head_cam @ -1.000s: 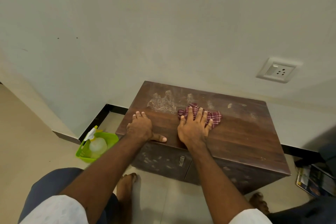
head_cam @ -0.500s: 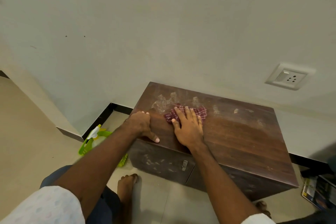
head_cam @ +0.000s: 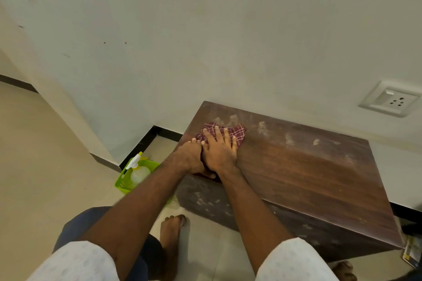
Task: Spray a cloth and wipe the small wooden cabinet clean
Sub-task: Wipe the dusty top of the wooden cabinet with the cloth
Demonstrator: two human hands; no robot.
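Note:
The small dark wooden cabinet [head_cam: 308, 166] stands against the wall, with pale dusty smears along the back of its top and on its front. A red checked cloth [head_cam: 237, 132] lies near the top's back left corner. My right hand [head_cam: 219, 150] presses flat on the cloth, fingers spread. My left hand [head_cam: 190, 157] rests on the cabinet's left front edge, touching the right hand, fingers curled over the rim. A spray bottle [head_cam: 137, 170] with a white and yellow trigger stands in a green basket on the floor to the left.
The green basket [head_cam: 122, 183] sits on the tiled floor beside the cabinet's left side. A wall socket [head_cam: 391, 99] is above the cabinet at right. My bare foot [head_cam: 171, 232] is in front of the cabinet. A magazine [head_cam: 411, 253] lies at far right.
My right hand has slid the cloth leftward and toward the back left corner, over the dusty patch. It now touches my left hand, which has stayed on the left front edge.

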